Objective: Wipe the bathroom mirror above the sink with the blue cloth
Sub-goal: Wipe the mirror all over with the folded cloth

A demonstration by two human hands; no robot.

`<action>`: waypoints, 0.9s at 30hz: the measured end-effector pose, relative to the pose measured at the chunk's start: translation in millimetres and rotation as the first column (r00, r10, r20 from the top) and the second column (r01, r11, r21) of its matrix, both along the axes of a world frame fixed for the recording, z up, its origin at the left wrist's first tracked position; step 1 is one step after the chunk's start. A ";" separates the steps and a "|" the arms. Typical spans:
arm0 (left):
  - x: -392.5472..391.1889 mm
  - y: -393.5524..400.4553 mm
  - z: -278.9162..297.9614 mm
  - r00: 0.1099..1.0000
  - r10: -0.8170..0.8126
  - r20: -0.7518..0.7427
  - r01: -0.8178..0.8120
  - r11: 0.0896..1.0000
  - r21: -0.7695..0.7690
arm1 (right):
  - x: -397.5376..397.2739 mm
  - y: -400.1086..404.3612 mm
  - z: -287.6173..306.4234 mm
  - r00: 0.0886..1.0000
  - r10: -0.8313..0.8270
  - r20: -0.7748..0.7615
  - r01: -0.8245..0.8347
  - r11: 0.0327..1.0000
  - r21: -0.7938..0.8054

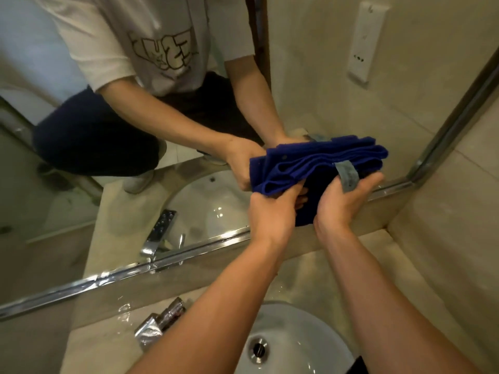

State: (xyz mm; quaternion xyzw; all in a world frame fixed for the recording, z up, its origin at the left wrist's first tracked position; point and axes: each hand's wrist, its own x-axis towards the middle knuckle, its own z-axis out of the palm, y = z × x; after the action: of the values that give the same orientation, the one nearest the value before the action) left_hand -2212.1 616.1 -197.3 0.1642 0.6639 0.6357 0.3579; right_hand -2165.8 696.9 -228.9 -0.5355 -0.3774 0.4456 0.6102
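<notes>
Both hands had the blue cloth [318, 168] bunched against the mirror [81, 184] at 2 o'clock: left hand [272, 211] pinching it, right hand [343, 203] cupping underneath. Sink [305, 333] and faucet [159, 325] sat at 6 on the wet worktop [310, 271].

Folded blue cloth [305, 209], grey loop attached, is held against the mirror [81, 184].

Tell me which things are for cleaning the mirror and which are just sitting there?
For the job:
blue cloth, folded, held by both hands
left hand
right hand
mirror

Just there:
sink
drain
chrome faucet
white wall panel
</notes>
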 end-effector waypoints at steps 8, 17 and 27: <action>-32.9 -45.8 -9.7 0.996 0.093 -0.009 -0.093 0.995 0.022 | -30.2 -48.5 2.4 0.986 0.069 0.149 -0.074 0.997 0.034; -64.1 -92.1 -1.8 0.981 0.196 0.004 -0.195 0.975 0.108 | -62.4 -95.3 9.4 0.950 0.126 0.286 -0.169 0.977 0.131; -46.7 -68.5 56.2 0.958 0.267 -0.104 -0.228 0.931 0.283 | -46.4 -75.9 83.6 0.984 0.144 0.106 -0.171 0.929 0.328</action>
State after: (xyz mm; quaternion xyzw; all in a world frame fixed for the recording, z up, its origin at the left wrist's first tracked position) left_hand -2258.8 547.6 -141.1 0.1705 0.6106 0.7467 0.2015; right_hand -2212.2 621.1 -145.4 -0.4091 -0.5136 0.4005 0.6391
